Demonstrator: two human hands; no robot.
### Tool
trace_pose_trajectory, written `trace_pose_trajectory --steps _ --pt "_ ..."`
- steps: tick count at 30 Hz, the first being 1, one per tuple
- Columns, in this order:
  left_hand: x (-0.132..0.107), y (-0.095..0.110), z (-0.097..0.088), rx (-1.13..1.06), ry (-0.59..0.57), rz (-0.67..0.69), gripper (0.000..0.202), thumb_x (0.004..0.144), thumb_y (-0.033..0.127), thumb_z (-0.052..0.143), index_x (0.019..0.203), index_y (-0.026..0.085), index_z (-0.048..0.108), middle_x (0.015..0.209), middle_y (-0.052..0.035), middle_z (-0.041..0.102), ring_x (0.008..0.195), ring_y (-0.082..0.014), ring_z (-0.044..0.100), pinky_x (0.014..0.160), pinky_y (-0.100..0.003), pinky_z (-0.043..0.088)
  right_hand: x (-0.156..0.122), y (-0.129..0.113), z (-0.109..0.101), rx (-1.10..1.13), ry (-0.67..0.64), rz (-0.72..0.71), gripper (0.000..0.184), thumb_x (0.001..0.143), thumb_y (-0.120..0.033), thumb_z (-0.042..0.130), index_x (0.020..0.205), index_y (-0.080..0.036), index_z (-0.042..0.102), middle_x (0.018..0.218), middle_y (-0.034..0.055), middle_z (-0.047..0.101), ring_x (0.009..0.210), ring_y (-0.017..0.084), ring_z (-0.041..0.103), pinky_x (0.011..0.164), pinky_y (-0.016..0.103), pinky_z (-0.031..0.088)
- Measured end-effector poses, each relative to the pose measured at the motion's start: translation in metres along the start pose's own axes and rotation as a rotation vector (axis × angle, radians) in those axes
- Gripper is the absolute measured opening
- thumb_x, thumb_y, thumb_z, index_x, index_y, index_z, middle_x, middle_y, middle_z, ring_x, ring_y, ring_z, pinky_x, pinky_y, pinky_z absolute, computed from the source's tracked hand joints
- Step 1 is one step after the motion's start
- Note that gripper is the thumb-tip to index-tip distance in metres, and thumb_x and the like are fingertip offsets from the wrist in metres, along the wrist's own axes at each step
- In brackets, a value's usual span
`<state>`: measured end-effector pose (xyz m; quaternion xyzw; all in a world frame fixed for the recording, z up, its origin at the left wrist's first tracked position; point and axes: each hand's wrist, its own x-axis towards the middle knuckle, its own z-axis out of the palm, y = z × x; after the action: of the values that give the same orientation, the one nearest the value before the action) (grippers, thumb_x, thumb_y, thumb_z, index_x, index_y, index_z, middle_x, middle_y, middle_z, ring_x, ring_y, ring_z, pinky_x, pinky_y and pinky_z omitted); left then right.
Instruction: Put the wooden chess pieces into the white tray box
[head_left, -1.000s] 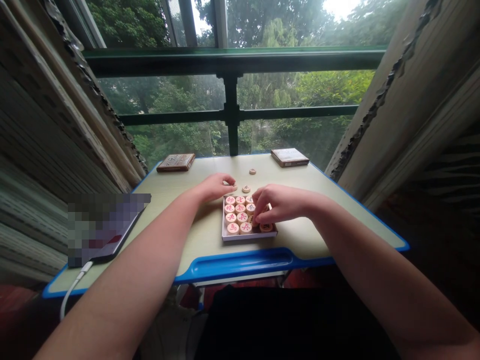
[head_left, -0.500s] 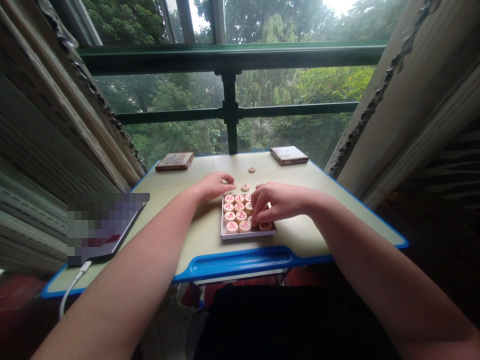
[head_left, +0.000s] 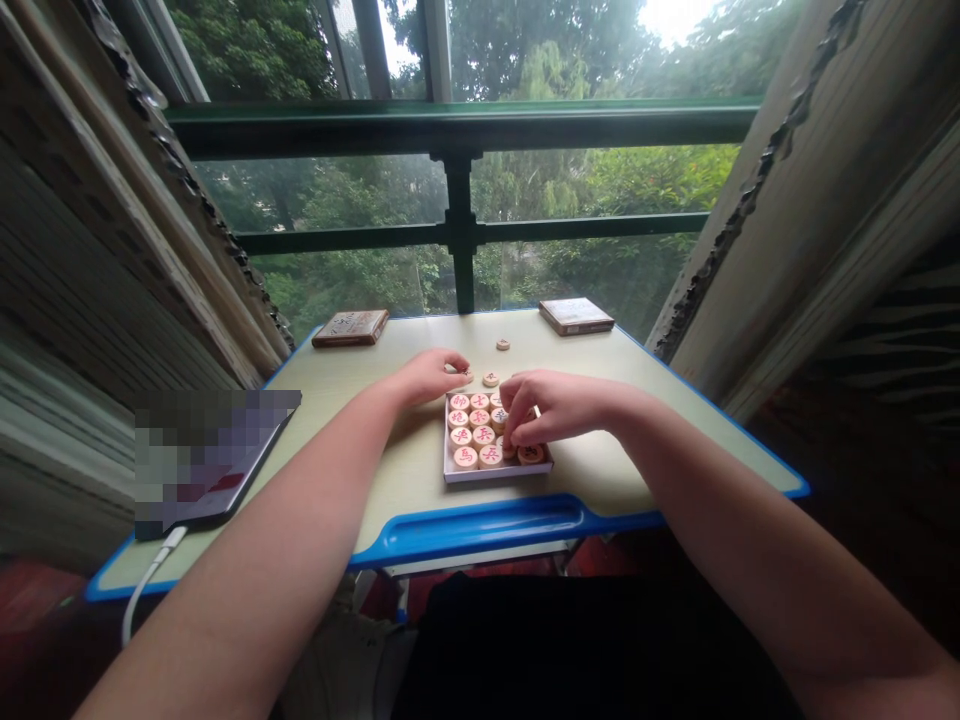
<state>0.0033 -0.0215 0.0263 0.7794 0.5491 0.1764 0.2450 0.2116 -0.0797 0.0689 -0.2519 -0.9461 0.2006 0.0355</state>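
A shallow white box (head_left: 499, 477) holds rows of round wooden Chinese chess pieces (head_left: 484, 436), many with red characters. My right hand (head_left: 541, 402) is over the right side of this box, thumb and fingers pinched on a piece (head_left: 509, 450) that they partly cover. Beyond the box's far left corner, my left hand (head_left: 433, 376) has its fingertips closed on another xiangqi piece (head_left: 468, 377) at the tabletop. Just right of it lies a loose piece (head_left: 490, 380), and a further one (head_left: 503, 345) is toward the window. Some pieces in the box are hidden under my right hand.
A brown flat box (head_left: 351, 328) and a pale-topped one (head_left: 576, 315) lie at the table's far corners. On the left sits a blurred-out device (head_left: 247, 465) with a white cable (head_left: 154, 570). A blue tray edge (head_left: 480, 525) runs along the front.
The view has tilted up slightly, so the table sits a little lower in the picture. Both hands stay almost where they were, still on their pieces.
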Motion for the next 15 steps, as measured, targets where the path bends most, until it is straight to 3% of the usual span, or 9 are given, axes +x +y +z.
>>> trace_pose_trajectory --steps 15 --pt "-0.0004 -0.0004 -0.0009 -0.008 -0.008 0.006 0.043 0.071 0.038 0.058 0.105 0.014 0.064 0.111 -0.0076 0.065 0.094 -0.0213 0.06 0.081 -0.028 0.046 0.0013 -0.0009 0.0008 -0.031 0.029 0.018 0.024 0.072 -0.014 0.057 0.086 -0.019 0.076 0.073 0.0029 0.054 0.068 0.013 0.051 0.067 0.025 0.041"
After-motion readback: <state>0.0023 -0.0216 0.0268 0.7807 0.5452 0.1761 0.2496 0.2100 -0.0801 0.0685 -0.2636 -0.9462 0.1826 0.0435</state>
